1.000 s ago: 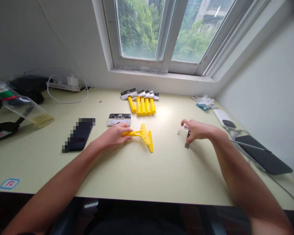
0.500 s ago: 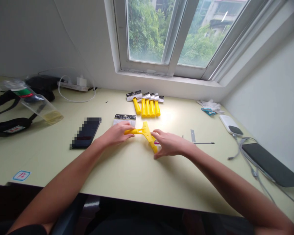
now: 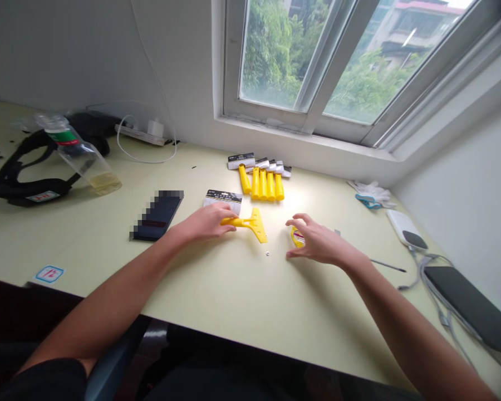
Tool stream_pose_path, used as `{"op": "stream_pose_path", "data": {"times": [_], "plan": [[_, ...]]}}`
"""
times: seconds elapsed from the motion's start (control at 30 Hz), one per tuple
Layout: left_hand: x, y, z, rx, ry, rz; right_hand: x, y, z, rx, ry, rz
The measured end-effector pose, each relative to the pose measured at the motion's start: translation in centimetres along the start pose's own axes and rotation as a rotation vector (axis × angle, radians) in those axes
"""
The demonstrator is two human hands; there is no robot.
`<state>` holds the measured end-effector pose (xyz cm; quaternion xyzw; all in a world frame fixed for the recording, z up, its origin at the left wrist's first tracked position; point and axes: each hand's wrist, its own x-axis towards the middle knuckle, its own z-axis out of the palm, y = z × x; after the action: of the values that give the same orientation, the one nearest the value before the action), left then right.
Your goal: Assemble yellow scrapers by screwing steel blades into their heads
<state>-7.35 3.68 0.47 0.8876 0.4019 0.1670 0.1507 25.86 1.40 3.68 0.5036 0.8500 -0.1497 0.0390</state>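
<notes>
My left hand (image 3: 212,221) is closed round the handle of a yellow scraper head piece (image 3: 256,225), whose wide flat end points right. To the right, my right hand (image 3: 313,239) holds a small yellow part (image 3: 297,236) between curved fingers, apart from the scraper. A tiny metal nut (image 3: 268,253) lies on the table just below the wide end. Behind my left hand is a black and white package card (image 3: 223,201). Several yellow handles (image 3: 268,185) with cards lie in a row further back. A thin dark rod (image 3: 388,265) shows beside my right wrist.
A dark phone (image 3: 157,216) lies left of my left hand. At the far left, a bottle (image 3: 87,161) leans on a black strap (image 3: 25,195). Gloves (image 3: 373,194), a white device (image 3: 406,228), cables and a dark slab (image 3: 471,303) are on the right.
My right hand has moved right, taking the small yellow part away from the scraper's wide end. The nut now shows on the table. The view has shifted, and my left hand keeps its hold.
</notes>
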Motion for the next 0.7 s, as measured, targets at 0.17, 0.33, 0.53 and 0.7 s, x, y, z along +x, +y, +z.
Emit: {"op": "stream_pose_path", "data": {"times": [0.17,0.33,0.53,0.7], "plan": [[-0.2,-0.7,-0.7,0.024,0.044,-0.013,0.5,-3.4,1.0,0.039,-0.009,-0.183],[-0.3,-0.9,-0.9,0.032,0.036,-0.04,2.4,-4.3,1.9,-0.017,0.02,-0.21],[-0.4,0.1,-0.7,-0.001,0.002,-0.01,4.4,-3.4,1.3,-0.039,0.112,-0.167],[-0.7,1.6,0.2,0.113,-0.02,-0.069,3.4,-2.1,0.0,-0.018,0.176,-0.103]]}}
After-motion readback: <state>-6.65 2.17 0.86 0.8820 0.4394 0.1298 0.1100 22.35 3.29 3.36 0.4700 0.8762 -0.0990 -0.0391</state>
